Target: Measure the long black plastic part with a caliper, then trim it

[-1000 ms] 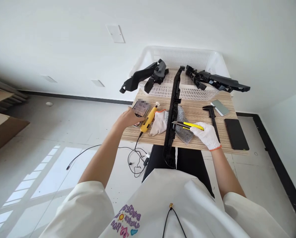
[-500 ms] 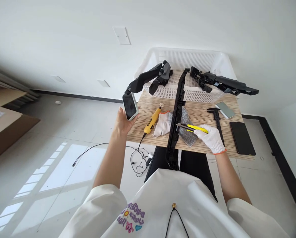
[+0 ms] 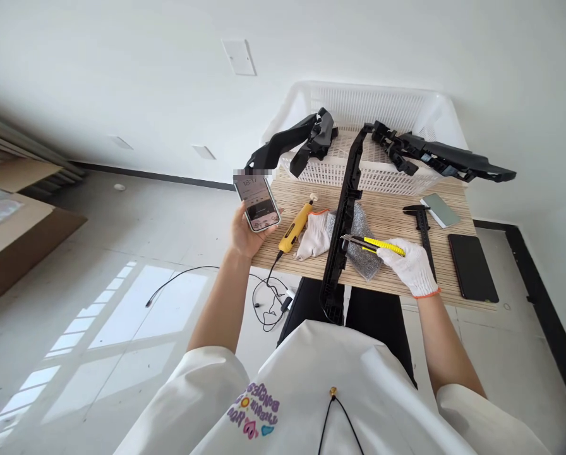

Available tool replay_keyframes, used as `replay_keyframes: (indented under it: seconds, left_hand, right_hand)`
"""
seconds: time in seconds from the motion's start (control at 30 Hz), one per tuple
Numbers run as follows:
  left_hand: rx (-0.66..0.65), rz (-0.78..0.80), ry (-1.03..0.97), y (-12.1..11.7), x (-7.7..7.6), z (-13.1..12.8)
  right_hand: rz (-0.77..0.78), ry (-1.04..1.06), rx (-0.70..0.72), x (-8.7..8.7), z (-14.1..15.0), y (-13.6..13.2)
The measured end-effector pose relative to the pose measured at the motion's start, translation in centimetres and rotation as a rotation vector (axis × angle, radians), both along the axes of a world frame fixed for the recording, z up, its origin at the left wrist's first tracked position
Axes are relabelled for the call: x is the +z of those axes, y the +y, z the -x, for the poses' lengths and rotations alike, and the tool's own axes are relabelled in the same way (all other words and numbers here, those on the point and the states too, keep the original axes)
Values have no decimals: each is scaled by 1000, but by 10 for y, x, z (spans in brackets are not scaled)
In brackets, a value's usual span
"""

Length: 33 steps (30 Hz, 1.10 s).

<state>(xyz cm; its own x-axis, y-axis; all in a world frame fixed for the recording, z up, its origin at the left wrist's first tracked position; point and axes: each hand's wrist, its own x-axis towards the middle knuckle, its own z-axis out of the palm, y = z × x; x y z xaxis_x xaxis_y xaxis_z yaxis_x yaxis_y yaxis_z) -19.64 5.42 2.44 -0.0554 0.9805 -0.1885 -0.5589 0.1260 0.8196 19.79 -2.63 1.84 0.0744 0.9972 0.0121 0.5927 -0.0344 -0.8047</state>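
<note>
My bare left hand (image 3: 247,234) holds a smartphone (image 3: 259,205) in a pale case, its screen lit, beyond the table's left edge. My right hand (image 3: 409,265), in a white knit glove with an orange cuff, grips a yellow utility knife (image 3: 382,245) with its blade out. The blade tip points left, over or against a long black plastic trim piece (image 3: 343,221); contact cannot be made out. That trim piece leans from the basket's rim down to my lap. Under it lie a grey cloth (image 3: 364,253) and a white glove (image 3: 314,237).
A white plastic basket (image 3: 387,180) with black plastic parts (image 3: 444,155) jutting over its rim stands at the back. On the wooden table (image 3: 283,262) are a yellow rotary tool (image 3: 295,227), a black caliper (image 3: 423,230), a grey-green box (image 3: 440,210) and a black phone (image 3: 473,268). Cables (image 3: 268,303) hang at left.
The phone in my left hand has gone from a dark screen to a lit one and is tilted more toward me. My right hand keeps its grip on the knife. The view has shifted slightly.
</note>
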Motion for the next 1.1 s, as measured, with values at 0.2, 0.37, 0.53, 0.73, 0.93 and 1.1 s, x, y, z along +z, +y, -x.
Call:
replay_keyframes:
  seconds: [0.2, 0.37, 0.53, 0.73, 0.93, 1.1]
  left_hand:
    - [-15, -7, 33, -6, 2, -5]
    - [-53, 14, 46, -6, 1, -6]
    - [-78, 58, 61, -8, 2, -5]
    - [-115, 78, 33, -11, 5, -5]
    - [-21, 145, 104, -1, 5, 9]
    - [-77, 314, 282, 8, -2, 32]
  right_hand:
    - [-7, 1, 4, 1, 1, 0]
    - [-4, -5, -4, 2, 1, 0]
    - [-7, -11, -8, 1, 1, 0]
    - [-18, -5, 9, 2, 1, -1]
    - [-6, -40, -1, 1, 0, 0]
    - [-7, -39, 10, -1, -2, 1]
